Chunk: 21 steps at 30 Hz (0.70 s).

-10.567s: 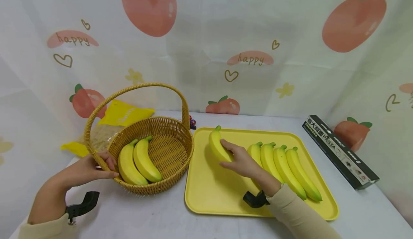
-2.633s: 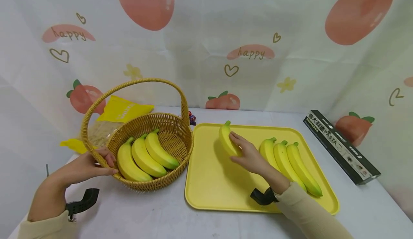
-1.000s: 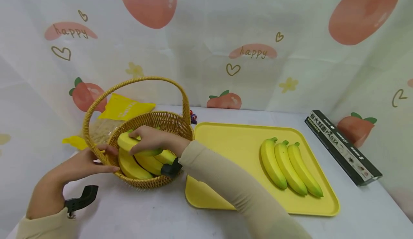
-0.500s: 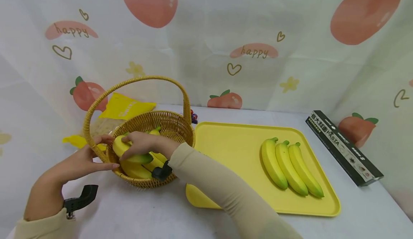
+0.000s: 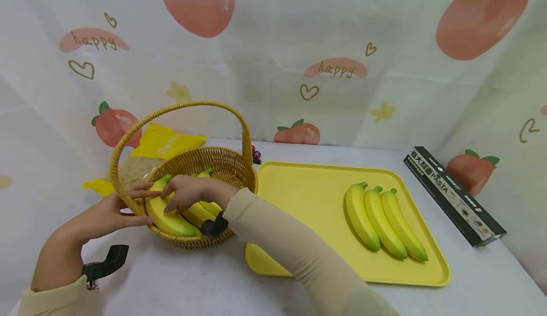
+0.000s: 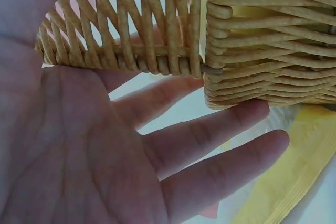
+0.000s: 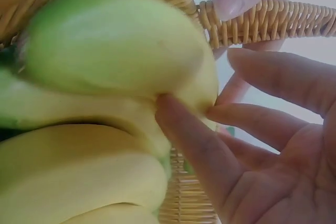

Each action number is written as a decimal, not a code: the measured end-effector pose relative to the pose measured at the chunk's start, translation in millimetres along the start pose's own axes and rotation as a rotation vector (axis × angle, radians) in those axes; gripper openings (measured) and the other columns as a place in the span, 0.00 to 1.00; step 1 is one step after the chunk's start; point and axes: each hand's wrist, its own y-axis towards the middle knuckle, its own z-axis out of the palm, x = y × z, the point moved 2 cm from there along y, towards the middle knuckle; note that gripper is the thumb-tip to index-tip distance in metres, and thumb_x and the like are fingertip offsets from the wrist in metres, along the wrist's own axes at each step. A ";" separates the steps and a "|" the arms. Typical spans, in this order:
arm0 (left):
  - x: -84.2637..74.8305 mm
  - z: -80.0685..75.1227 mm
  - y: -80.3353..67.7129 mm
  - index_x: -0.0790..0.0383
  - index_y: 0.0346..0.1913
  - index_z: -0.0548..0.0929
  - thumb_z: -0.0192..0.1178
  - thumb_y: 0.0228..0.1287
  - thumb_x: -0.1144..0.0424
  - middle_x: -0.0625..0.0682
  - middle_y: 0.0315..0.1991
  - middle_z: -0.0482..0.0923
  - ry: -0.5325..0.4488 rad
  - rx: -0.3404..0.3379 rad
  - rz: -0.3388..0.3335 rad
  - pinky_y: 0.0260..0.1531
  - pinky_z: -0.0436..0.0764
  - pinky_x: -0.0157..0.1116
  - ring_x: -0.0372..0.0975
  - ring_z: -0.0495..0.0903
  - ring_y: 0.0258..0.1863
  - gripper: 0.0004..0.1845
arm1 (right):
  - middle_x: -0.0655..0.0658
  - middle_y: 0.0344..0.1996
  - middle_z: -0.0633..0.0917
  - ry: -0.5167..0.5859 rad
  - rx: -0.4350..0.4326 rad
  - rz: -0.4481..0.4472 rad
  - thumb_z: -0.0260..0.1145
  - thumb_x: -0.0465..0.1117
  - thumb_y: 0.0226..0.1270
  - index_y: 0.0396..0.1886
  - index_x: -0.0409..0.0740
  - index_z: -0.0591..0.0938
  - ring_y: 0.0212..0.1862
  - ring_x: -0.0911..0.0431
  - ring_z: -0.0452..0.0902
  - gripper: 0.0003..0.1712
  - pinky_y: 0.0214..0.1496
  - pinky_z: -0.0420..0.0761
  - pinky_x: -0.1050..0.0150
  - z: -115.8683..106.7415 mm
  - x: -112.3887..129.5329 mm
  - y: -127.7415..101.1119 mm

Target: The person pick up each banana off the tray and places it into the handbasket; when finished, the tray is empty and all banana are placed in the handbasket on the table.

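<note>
Yellow banana (image 5: 164,212) now lies in the basket (image 5: 232,166); both hands' fingers have spread, touching.

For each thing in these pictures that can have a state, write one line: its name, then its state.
Basket: upright, holding bananas, handle raised.
Front banana: lying in the basket, right fingertips on it.
Tray: flat on the table, three bananas on it.
Pasta box: lying flat, closed.
Left hand: fingers straight against the basket rim.
Right hand: open, touching the banana.
</note>
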 end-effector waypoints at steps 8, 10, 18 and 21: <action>1.7 2.3 0.2 0.58 0.62 0.73 0.63 0.59 0.61 0.64 0.70 0.55 -0.004 0.011 0.021 0.41 0.76 0.24 0.58 0.64 0.59 0.27 | 0.55 0.62 0.73 -0.041 0.027 -0.075 0.64 0.42 0.63 0.61 0.45 0.74 0.55 0.62 0.76 0.26 0.50 0.78 0.69 -9.7 -0.4 -21.6; 2.4 2.6 0.2 0.58 0.62 0.73 0.63 0.59 0.61 0.64 0.70 0.55 -0.005 0.011 0.017 0.42 0.75 0.23 0.53 0.65 0.60 0.26 | 0.55 0.63 0.73 -0.090 0.006 -0.134 0.64 0.45 0.63 0.62 0.46 0.74 0.58 0.62 0.74 0.27 0.54 0.75 0.70 -16.4 -3.6 -32.6; 4.8 3.3 0.4 0.59 0.61 0.74 0.63 0.59 0.61 0.63 0.69 0.55 -0.004 0.011 -0.002 0.42 0.74 0.23 0.54 0.59 0.61 0.25 | 0.53 0.68 0.67 -0.088 -0.063 -0.274 0.63 0.47 0.63 0.67 0.48 0.67 0.69 0.60 0.60 0.33 0.65 0.66 0.68 -40.2 -35.0 -86.8; 5.7 3.6 0.8 0.58 0.60 0.74 0.63 0.59 0.61 0.63 0.69 0.55 -0.012 0.010 0.004 0.42 0.73 0.22 0.35 0.60 0.62 0.25 | 0.52 0.68 0.66 -0.033 -0.101 -0.291 0.64 0.45 0.63 0.68 0.48 0.65 0.70 0.60 0.56 0.34 0.68 0.64 0.63 -46.8 -50.6 -107.2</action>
